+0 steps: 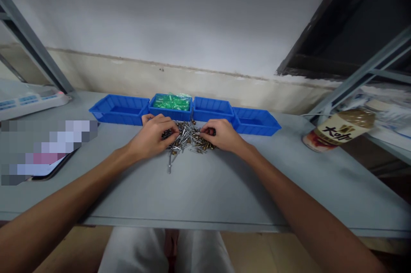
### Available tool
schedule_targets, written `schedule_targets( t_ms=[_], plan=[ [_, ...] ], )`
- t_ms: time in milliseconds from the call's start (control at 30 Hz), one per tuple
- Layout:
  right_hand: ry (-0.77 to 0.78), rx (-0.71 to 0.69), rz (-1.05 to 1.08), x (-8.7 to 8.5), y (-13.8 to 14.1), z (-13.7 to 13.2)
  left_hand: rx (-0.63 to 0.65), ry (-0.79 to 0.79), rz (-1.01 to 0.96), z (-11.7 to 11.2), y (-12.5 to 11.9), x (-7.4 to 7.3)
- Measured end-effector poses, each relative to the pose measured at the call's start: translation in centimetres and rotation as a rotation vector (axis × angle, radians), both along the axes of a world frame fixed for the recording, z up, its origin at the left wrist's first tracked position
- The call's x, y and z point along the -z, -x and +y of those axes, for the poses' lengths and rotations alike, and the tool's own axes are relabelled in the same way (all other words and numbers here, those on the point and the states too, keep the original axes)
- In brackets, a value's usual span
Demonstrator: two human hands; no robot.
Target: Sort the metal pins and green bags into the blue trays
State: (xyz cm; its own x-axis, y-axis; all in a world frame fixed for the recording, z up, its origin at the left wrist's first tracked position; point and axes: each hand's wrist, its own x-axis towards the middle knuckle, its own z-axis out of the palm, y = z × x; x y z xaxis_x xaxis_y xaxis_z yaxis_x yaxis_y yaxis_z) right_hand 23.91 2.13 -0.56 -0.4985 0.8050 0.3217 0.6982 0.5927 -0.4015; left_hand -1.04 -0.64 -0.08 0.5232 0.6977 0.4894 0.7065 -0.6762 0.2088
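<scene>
A heap of small metal parts (pixel 186 136), long silver screw-like pins mixed with brass-coloured pieces, lies on the grey tabletop. My left hand (pixel 156 133) is at the heap's left side, its fingers curled with thumb and index finger close together. On the right side, my right hand (pixel 221 135) pinches at the heap's edge with bent fingers. Whatever either hand has between its fingertips is too small to make out. One silver pin (pixel 169 165) sticks out toward me from the front of the heap.
Behind the heap stand a blue bin (pixel 122 110), a blue bin with green plastic-wrapped items (pixel 173 102), and two more blue bins (pixel 213 109) (pixel 257 121). A bottle (pixel 340 129) is at right; a phone (pixel 61 163) and power strip (pixel 35 101) are at left.
</scene>
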Motion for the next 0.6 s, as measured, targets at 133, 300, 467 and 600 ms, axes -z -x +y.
schedule_targets(
  t_ms=[133,300,467,600],
  plan=[
    [0.013,0.007,-0.011,-0.14,0.27,-0.3,-0.016,0.001,-0.006,-0.01,0.01,-0.03],
    [0.011,0.024,-0.012,-0.08,0.39,-0.54,-0.019,0.013,-0.012,-0.05,-0.01,-0.04],
    [-0.056,0.083,0.04,-0.21,0.46,-0.63,-0.007,0.009,-0.021,-0.06,-0.08,0.04],
    [-0.036,0.098,0.18,-0.65,0.81,-0.98,-0.008,0.016,-0.062,-0.13,-0.15,0.07]
  ],
)
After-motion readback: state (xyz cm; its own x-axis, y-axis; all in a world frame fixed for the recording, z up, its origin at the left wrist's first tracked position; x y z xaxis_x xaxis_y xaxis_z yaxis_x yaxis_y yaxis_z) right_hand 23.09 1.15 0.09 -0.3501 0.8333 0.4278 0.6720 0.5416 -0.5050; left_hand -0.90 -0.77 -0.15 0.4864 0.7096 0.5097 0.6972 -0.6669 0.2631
